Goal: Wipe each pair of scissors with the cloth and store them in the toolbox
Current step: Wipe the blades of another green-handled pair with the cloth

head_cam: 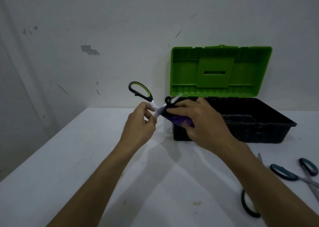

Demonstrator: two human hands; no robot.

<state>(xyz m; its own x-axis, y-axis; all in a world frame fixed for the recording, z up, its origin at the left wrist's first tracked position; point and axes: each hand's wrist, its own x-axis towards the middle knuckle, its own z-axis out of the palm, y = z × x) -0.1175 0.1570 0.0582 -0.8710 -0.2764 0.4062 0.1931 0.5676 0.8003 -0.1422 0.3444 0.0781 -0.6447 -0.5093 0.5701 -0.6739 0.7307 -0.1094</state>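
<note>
Tabletop point(86, 157) white, nearest the lens. Toolbox point(241, 123) at its back right, green lid point(221, 71) up, black tray open. Right hand point(203, 121) grip closed on purple cloth point(181, 121), wrapped over a blade. Left hand point(139, 125) grip pinching green-handled scissors point(141, 92), blades spread, just left of the toolbox. Teal scissors point(293, 173) lie right; black handle point(248, 206) shows by the right forearm.

A single wide-angle head camera looks forward and down from the person's own viewpoint, close over the white table point(86, 157); both forearms reach in from below, and the wall point(103, 28) fills the upper half.
</note>
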